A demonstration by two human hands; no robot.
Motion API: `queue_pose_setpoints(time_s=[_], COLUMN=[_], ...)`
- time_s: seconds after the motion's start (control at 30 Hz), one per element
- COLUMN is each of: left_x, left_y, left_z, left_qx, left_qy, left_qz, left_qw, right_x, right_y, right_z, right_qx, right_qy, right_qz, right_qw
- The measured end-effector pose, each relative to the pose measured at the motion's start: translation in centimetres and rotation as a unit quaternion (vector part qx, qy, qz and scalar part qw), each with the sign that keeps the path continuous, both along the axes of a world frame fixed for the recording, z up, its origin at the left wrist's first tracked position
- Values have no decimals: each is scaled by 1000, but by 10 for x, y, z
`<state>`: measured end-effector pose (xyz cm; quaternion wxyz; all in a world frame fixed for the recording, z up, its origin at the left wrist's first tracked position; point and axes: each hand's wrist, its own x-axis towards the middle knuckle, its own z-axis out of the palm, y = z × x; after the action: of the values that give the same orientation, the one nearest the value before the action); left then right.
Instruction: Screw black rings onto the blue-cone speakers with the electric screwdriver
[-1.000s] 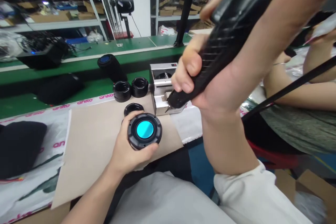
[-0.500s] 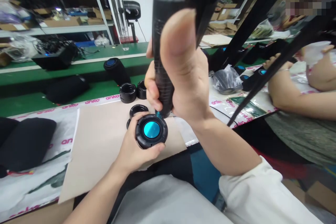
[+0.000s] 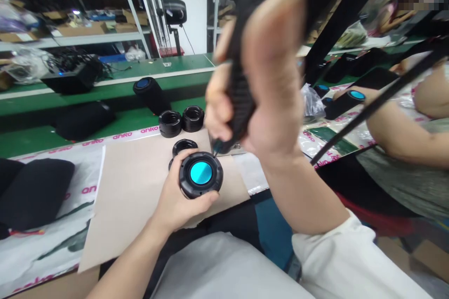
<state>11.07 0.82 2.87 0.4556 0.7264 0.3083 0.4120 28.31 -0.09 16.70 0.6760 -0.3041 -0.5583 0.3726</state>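
My left hand (image 3: 178, 196) is wrapped round a black round speaker part (image 3: 185, 180) with a shiny blue disc (image 3: 201, 173) in its centre, facing up. Held upright in my right hand (image 3: 270, 84) is a black power screwdriver (image 3: 240, 103), partly blurred. Its thin tip is at the upper right rim of the round part; whether they touch I cannot tell. Behind the part, a black ring (image 3: 184, 145) lies on the beige board (image 3: 129, 196). Two more black rings, one (image 3: 170, 124) beside the other (image 3: 192, 118), stand just past the board.
A black cylinder speaker (image 3: 152, 96) leans on the green bench (image 3: 122, 98). Black covers (image 3: 42, 194) lie at the left. At the right are a clear plastic bag (image 3: 313, 103), a slanting black strap (image 3: 379, 100) and another person's arm (image 3: 396, 135).
My right hand and the screwdriver have shifted right and tilted, and the tip has moved slightly right along the rim. My left hand has barely moved with the part.
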Motion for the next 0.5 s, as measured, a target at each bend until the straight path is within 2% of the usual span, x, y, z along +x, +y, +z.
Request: queue_pose_setpoints(time_s=[0.1, 0.2, 0.33, 0.5], left_x=[1, 1, 1, 1], left_y=[-1, -1, 0, 1], left_z=[1, 2, 3, 1], left_qx=[-7, -11, -12, -15], left_qy=[-7, -13, -11, -20], left_qz=[-4, -3, -8, -16], left_qw=[1000, 1000, 1000, 1000], right_x=[24, 44, 53, 56], right_y=[11, 30, 47, 45], right_z=[-12, -39, -67, -79], right_qx=[77, 55, 33, 7], right_qy=[63, 57, 61, 52], right_qz=[-136, -223, -258, -237], right_qw=[986, 972, 964, 970])
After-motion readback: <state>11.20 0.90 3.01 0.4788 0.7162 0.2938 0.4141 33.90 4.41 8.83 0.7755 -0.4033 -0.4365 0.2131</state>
